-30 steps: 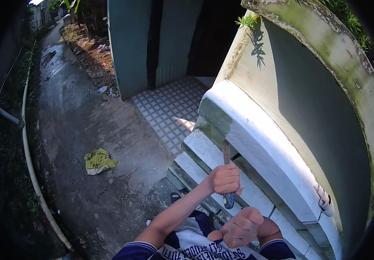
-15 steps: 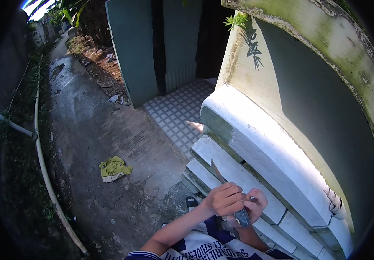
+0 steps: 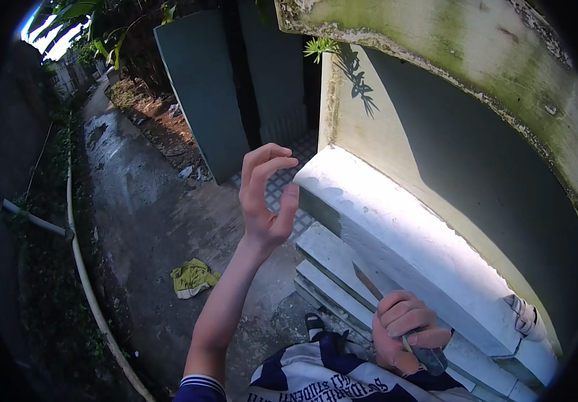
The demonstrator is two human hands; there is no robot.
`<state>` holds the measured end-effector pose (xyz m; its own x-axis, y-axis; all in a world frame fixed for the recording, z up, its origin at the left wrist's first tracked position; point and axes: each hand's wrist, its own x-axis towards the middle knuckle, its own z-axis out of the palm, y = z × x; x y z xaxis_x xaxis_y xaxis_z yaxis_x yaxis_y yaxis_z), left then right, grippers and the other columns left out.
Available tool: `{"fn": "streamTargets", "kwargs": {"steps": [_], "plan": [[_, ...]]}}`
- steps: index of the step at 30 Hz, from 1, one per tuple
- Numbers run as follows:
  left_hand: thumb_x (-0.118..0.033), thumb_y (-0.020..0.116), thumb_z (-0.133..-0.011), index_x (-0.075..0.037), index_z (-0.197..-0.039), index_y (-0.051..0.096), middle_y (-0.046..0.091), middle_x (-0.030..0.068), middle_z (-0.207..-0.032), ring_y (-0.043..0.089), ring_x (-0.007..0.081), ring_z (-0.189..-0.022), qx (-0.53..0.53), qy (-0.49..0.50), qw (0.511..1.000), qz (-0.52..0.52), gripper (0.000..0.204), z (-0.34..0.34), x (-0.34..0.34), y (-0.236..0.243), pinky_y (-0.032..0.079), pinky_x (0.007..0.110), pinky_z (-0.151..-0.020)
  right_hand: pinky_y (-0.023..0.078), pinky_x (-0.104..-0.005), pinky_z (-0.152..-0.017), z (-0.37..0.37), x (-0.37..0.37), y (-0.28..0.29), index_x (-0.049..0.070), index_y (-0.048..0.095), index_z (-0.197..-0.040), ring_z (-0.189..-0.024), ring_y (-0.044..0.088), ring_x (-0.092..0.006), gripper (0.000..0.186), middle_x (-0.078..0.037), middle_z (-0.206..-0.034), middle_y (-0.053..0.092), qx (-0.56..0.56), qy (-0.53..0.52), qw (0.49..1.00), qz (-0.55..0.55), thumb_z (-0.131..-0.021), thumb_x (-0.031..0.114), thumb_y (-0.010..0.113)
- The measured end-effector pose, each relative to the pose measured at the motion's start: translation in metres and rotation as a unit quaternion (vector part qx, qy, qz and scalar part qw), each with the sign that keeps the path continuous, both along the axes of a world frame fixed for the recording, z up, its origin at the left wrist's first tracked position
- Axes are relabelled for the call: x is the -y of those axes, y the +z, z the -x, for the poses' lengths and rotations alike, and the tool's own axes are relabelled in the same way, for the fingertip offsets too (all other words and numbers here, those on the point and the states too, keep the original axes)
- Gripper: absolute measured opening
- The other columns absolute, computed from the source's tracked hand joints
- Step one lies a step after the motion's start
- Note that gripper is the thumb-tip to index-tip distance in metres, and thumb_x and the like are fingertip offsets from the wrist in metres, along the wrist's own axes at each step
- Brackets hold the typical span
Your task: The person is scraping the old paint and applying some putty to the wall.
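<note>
My left hand (image 3: 265,197) is raised near the upper front corner of the white painted ledge (image 3: 376,214), fingers curved and apart, holding nothing. At the lower right, my right hand (image 3: 410,325) grips a scraper-like tool (image 3: 367,278) with a narrow, pointed-looking blade and a dark handle, its blade angled up-left over the stepped white courses (image 3: 319,241). Part of the handle is hidden by my fingers. A greenish, weathered curved band (image 3: 436,47) tops the pale wall (image 3: 517,208) above the ledge, with a small plant (image 3: 319,47) at its corner.
A concrete path (image 3: 128,181) runs along the left beside pipes (image 3: 91,295) and vegetation. A yellow-green cloth (image 3: 195,275) lies on it. A blue-grey panel (image 3: 202,94) stands by a tiled floor (image 3: 296,221). A crumpled whitish object (image 3: 524,315) sits at the ledge's right.
The tool passed from my left hand to my right hand. My left hand let go and moved up and forward toward the ledge's corner, its fingers opening.
</note>
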<state>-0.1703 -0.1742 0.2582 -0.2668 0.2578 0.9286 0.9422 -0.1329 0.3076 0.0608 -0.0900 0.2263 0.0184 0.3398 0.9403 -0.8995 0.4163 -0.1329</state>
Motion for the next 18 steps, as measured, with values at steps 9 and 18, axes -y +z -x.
{"fn": "streamTargets", "kwargs": {"steps": [9,18], "plan": [[-0.049,0.045,-0.103,0.0,-0.142,0.038,0.051,0.0227,-0.136,0.055,0.0268,-0.124,0.345,-0.05,0.884,0.311,0.063,0.033,-0.067,0.033,0.041,0.038,-0.106,0.052,-0.0363,-0.05,0.031,-0.003,0.069,0.004,0.054,-0.083,-0.051,0.056,-0.0189,0.027,-0.005,-0.064,0.058,0.132,0.113,0.97,-0.172,-0.09,0.018,0.075],[-0.053,0.045,-0.102,0.003,-0.142,0.032,0.059,0.0283,-0.129,0.059,0.0384,-0.12,0.379,-0.133,0.826,0.395,0.07,0.035,-0.073,0.042,0.044,0.044,-0.103,0.05,-0.0329,-0.046,0.074,0.012,0.068,0.008,0.045,-0.081,-0.04,0.044,-0.0131,0.029,0.002,-0.051,0.046,0.148,-0.183,0.968,-0.087,-0.1,0.026,0.058]]}}
